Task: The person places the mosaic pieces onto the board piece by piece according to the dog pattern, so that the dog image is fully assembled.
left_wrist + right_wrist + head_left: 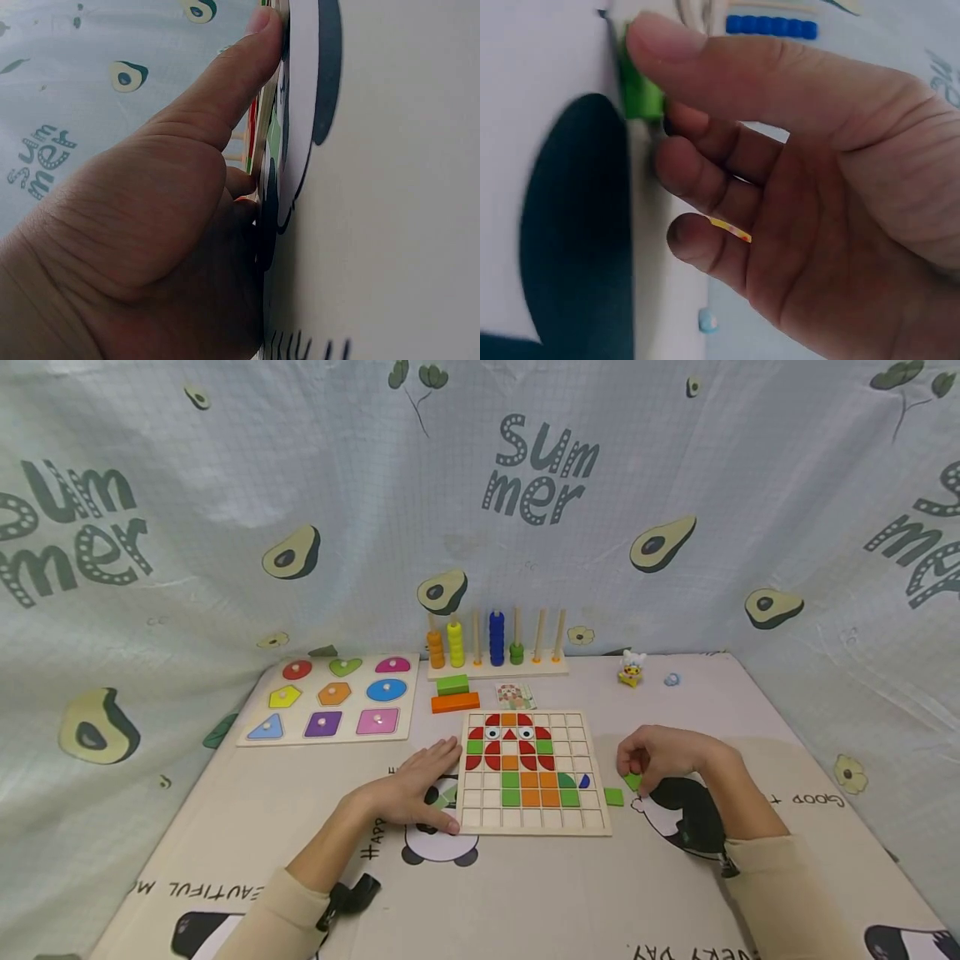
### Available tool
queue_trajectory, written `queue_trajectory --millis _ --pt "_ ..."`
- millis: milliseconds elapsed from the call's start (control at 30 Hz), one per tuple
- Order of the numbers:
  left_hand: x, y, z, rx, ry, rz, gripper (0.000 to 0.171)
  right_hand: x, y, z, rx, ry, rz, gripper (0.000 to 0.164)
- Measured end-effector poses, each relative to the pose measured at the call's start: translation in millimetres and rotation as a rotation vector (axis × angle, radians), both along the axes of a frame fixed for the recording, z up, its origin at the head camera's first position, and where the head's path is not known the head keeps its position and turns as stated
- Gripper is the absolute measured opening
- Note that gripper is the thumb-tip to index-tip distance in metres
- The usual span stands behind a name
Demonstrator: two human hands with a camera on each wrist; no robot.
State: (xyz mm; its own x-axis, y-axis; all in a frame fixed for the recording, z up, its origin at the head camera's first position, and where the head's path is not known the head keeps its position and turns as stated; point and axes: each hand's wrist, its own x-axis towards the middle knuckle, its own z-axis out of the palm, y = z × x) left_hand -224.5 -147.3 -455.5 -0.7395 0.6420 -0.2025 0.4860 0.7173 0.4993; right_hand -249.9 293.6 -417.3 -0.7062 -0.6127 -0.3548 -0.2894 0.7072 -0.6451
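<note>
A wooden grid board [480, 820] lies on the table, partly filled with red, green, orange and white pieces that form an animal-like picture. My left hand [412, 785] rests at the board's left edge, fingers spread and thumb at its lower left corner; the left wrist view shows the thumb [247, 67] along the rim. Right of the board, my right hand [675, 756] pinches a green tile [640, 90] between thumb and fingers, close to the tabletop. A second green tile [614, 797] lies beside the board's right edge. A blue half-round piece [584, 782] sits on the grid.
At the back left is a shape-puzzle board [288, 732]. A peg stacker [497, 639] stands behind the grid board, with a green block [452, 685], an orange block [455, 702] and a picture card [515, 697] in front. Small figurines [631, 670] stand at the back right.
</note>
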Motion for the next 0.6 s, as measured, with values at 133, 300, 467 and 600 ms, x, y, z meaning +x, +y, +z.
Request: queue_trajectory --millis 133,300,467,600 --pt "-0.5 -0.4 -0.3 -0.004 0.003 0.0 0.118 -1.7 -2.9 -4.9 -0.012 0.014 -0.005 0.029" --pt "0.0 -0.6 0.3 -0.004 0.002 0.006 0.118 -3.7 -4.4 -3.0 -0.024 0.134 -0.02 0.023" --pt "1.2 -0.9 0.9 -0.001 -0.009 0.009 0.118 -0.9 -24.6 10.8 -0.137 0.234 -0.025 0.014" --pt "1.3 -0.6 0.8 0.005 -0.008 0.008 0.118 11.7 -64.7 23.2 -0.239 0.283 0.033 0.01"
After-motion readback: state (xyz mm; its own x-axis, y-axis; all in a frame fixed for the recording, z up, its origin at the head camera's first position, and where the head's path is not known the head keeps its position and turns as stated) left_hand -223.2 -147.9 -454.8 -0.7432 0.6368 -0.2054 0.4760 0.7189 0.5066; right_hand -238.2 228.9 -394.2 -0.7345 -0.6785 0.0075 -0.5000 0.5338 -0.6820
